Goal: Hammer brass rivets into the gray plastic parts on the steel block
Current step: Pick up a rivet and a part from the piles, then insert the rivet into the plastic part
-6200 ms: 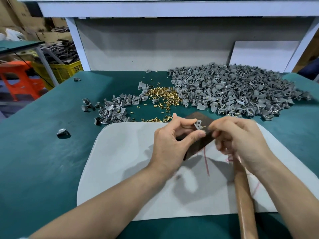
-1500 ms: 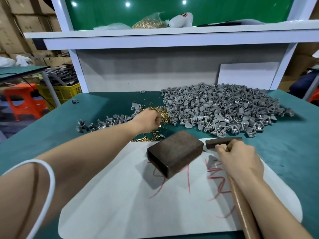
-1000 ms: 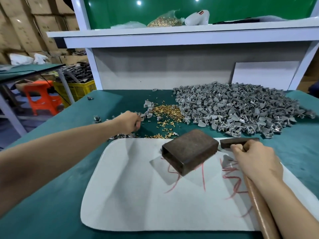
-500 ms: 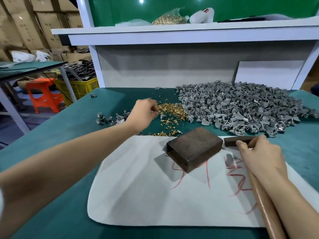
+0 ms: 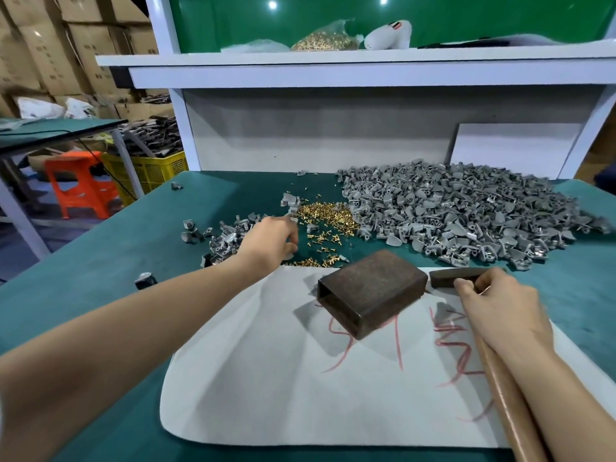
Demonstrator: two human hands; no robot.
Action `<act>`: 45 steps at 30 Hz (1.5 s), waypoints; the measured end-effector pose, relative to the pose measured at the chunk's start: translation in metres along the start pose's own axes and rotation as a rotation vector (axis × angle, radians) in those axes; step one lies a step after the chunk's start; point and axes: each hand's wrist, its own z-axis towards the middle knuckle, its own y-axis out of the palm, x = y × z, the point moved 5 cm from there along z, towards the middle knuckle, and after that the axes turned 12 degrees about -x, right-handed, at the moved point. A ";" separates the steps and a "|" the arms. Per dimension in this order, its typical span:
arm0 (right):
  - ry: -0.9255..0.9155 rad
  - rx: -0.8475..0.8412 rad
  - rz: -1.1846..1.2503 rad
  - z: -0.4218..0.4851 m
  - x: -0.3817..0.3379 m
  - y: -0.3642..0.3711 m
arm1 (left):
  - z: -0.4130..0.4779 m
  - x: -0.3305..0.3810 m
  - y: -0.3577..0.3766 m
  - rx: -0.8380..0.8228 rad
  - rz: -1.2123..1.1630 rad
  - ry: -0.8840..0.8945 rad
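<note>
1. Plainly, the small loose brass rivets (image 5: 325, 218) are what the job needs next. They lie scattered on the green tabletop (image 5: 100, 295) toward the middle of its far edge, just left of the big heap of gray moulded plastic parts (image 5: 460, 211) that fills the far right corner.
2. Each rivet looks hard, light and smooth, so it is apt to roll or slip. A fingertip pinch on the shank seems the safest hold.
3. The gray parts look stiff, light and awkwardly shaped. I would take one by its broad curved flap.
4. The rusty brown hollow rectangular steel block (image 5: 373, 288) sits bare-topped on a white sheet with red scribbles (image 5: 266, 378) along the near edge. It looks heavy and rigid, and should stay put unheld.
5. The left hand (image 5: 270, 241) reaches down at the left fringe of the rivets, beside a smaller scatter of gray parts (image 5: 226, 238). Its fingers bend downward, but I cannot tell whether its grip has caught anything.
6. The right hand (image 5: 500, 308) has its grip clenched round the wooden-handled hammer (image 5: 446, 277), close under the dark head. The head lies on the sheet just beside the block's right end.
7. Above the far edge, a white shelf (image 5: 333, 61) carries a clear bag of more rivets (image 5: 321, 40).
</note>
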 end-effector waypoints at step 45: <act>-0.704 -0.069 0.238 -0.064 -0.093 0.015 | -0.097 0.102 0.029 0.287 -1.299 0.129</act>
